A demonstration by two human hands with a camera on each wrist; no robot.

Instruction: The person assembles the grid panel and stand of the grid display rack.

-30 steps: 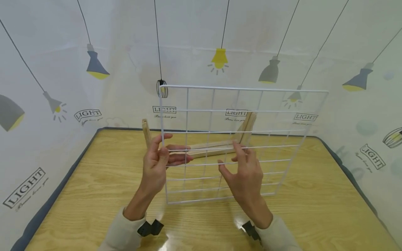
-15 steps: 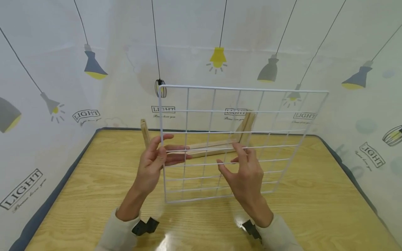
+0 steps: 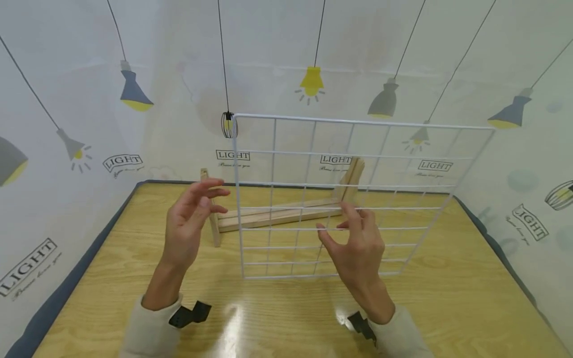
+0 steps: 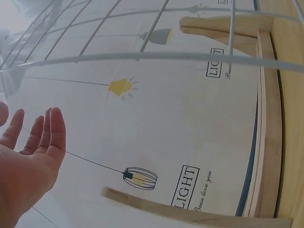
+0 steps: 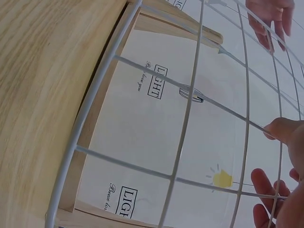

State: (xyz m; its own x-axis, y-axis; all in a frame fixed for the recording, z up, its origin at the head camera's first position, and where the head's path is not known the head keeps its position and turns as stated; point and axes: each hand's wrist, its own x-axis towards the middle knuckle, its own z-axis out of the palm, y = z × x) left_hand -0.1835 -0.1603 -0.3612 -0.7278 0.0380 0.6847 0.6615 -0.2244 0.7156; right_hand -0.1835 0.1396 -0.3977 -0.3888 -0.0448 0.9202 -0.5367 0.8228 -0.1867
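A white wire grid panel (image 3: 313, 119) stands nearly upright above the table, leaning a little. My right hand (image 3: 358, 246) grips it near the middle, with thumb and fingers on its wires. In the right wrist view, the thumb (image 5: 282, 130) lies on one wire and several fingers show behind the mesh. My left hand (image 3: 183, 226) is off the grid's left edge, fingers loosely bent with nothing in them; the left wrist view shows that hand (image 4: 33, 175) apart from the wires. Behind the grid is a wooden stand (image 3: 250, 223) with a long crossbar and two uprights.
The wood-grain table (image 3: 134, 258) spreads under everything. A pale backdrop curtain (image 3: 268, 49) printed with lamps and the word LIGHT hangs around its back and sides. The stand's left upright (image 3: 216, 236) is close to my left hand; its right upright (image 3: 355, 174) rises behind the grid.
My left hand has let go of the grid's left edge and moved left. The grid, now in my right hand alone, has shifted slightly up and right. The stand has not moved.
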